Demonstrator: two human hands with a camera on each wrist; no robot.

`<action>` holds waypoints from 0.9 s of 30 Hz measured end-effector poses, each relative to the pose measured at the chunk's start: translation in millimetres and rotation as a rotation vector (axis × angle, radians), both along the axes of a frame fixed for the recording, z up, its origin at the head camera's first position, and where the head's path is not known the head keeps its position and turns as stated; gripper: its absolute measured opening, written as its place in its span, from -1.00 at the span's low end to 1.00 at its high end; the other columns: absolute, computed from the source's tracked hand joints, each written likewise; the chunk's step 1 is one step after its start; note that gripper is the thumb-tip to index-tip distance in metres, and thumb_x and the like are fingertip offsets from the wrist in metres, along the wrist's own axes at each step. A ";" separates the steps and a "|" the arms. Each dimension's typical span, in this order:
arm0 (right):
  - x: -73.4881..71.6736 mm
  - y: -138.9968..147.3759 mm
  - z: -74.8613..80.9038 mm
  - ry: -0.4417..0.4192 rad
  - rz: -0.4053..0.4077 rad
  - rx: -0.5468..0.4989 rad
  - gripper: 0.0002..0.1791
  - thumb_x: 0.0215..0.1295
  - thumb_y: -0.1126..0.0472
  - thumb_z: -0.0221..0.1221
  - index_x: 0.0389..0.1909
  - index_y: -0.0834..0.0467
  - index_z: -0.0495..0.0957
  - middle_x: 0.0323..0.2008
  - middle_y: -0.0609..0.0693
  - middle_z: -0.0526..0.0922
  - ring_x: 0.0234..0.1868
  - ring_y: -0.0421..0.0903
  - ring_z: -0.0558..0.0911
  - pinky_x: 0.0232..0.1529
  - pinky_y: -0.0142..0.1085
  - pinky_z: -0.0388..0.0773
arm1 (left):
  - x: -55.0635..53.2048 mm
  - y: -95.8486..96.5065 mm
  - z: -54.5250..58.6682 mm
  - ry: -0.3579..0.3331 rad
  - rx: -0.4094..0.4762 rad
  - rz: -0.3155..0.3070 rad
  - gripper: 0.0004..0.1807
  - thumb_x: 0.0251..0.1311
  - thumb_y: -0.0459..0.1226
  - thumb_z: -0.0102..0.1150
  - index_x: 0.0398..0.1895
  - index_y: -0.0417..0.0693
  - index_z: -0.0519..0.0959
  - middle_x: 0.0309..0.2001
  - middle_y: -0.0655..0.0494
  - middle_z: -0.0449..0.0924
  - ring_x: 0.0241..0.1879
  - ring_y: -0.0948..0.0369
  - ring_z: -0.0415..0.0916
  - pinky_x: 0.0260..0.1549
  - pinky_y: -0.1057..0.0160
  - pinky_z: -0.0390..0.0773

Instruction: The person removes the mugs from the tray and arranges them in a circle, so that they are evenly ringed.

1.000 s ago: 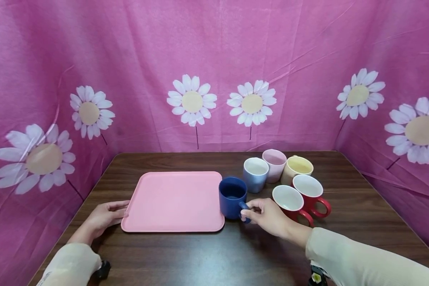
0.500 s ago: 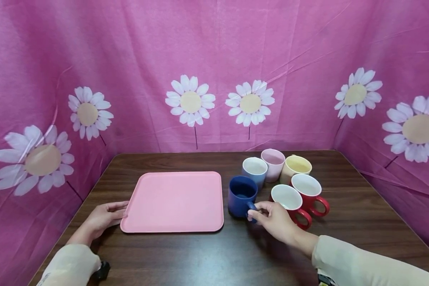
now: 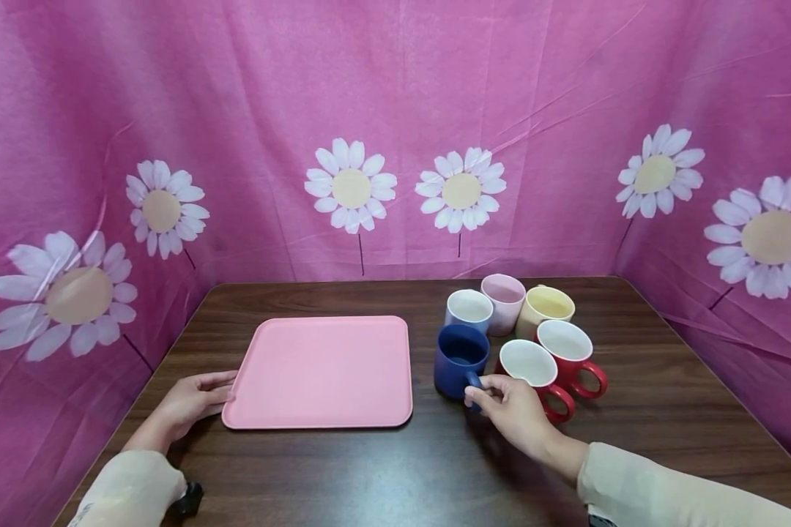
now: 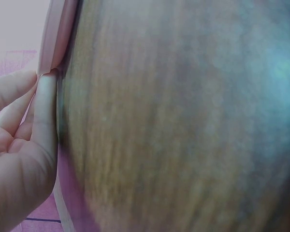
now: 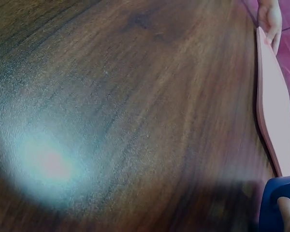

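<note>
In the head view, my right hand [image 3: 517, 410] pinches the handle of a dark blue mug [image 3: 458, 366], which is upright between the pink tray [image 3: 323, 373] and a cluster of mugs. Part of the same dark blue mug [image 5: 270, 208] shows at the right wrist view's bottom corner. On the far left, my left hand [image 3: 187, 402] holds the tray's left edge with its fingertips. Close up in the left wrist view, fingers [image 4: 46, 106] meet the tray rim [image 4: 58, 38] from both sides.
Right of the dark blue mug stand a light blue mug [image 3: 468, 311], a pink mug [image 3: 503, 300], a yellow mug [image 3: 546, 311] and two red mugs with white insides, one nearer [image 3: 529, 364] and one farther [image 3: 565, 342]. A flowered pink cloth [image 3: 395, 88] surrounds the wooden table [image 3: 343, 476].
My right hand has carried the dark blue mug rightward, away from the tray's right edge and toward the other mugs. The left hand and tray have stayed in place.
</note>
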State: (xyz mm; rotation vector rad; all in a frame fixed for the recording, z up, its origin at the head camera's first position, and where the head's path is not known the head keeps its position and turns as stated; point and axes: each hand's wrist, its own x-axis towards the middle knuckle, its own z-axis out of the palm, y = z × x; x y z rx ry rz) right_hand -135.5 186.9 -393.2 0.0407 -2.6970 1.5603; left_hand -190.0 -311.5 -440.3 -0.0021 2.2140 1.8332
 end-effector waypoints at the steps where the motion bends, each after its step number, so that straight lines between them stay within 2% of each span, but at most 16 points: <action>1: 0.1 -0.3 -0.6 -0.003 -0.013 0.007 -0.88 0.21 0.23 0.28 -0.40 0.23 0.67 -0.51 -0.01 0.66 -0.50 -0.06 0.59 -0.44 -0.41 0.54 | -0.1 -0.1 -0.2 -0.002 0.003 0.001 -0.37 0.22 -0.50 0.10 0.27 -0.67 0.09 0.09 -0.22 0.48 -0.19 0.34 0.56 -0.14 0.25 0.61; 10: 0.3 0.0 -8.9 -0.039 -0.088 0.024 -0.89 0.21 0.23 0.28 -0.39 0.21 0.68 -0.61 0.03 0.59 -0.58 -0.16 0.45 -0.59 -0.42 0.33 | -0.2 -0.2 -0.4 -0.004 0.008 0.000 -0.37 0.22 -0.49 0.10 0.26 -0.67 0.10 0.09 -0.20 0.49 -0.19 0.34 0.56 -0.14 0.25 0.61; 21: -3.1 -3.6 -14.2 -0.001 -0.144 0.025 -0.88 0.20 0.25 0.30 -0.34 0.25 0.68 -0.51 0.01 0.67 -0.51 -0.15 0.53 -0.51 -0.41 0.48 | 0.1 -0.6 -0.2 -0.009 0.013 0.004 -0.37 0.21 -0.50 0.11 0.26 -0.67 0.10 0.05 -0.14 0.52 -0.19 0.34 0.56 -0.15 0.25 0.61; 27: -4.7 -5.6 -14.2 0.012 -0.150 0.032 -0.87 0.19 0.25 0.30 -0.34 0.26 0.68 -0.49 0.04 0.68 -0.50 -0.13 0.53 -0.52 -0.41 0.47 | -0.5 -0.7 0.0 -0.007 0.000 0.009 -0.36 0.21 -0.49 0.12 0.26 -0.66 0.11 0.07 -0.20 0.50 -0.19 0.34 0.56 -0.16 0.25 0.61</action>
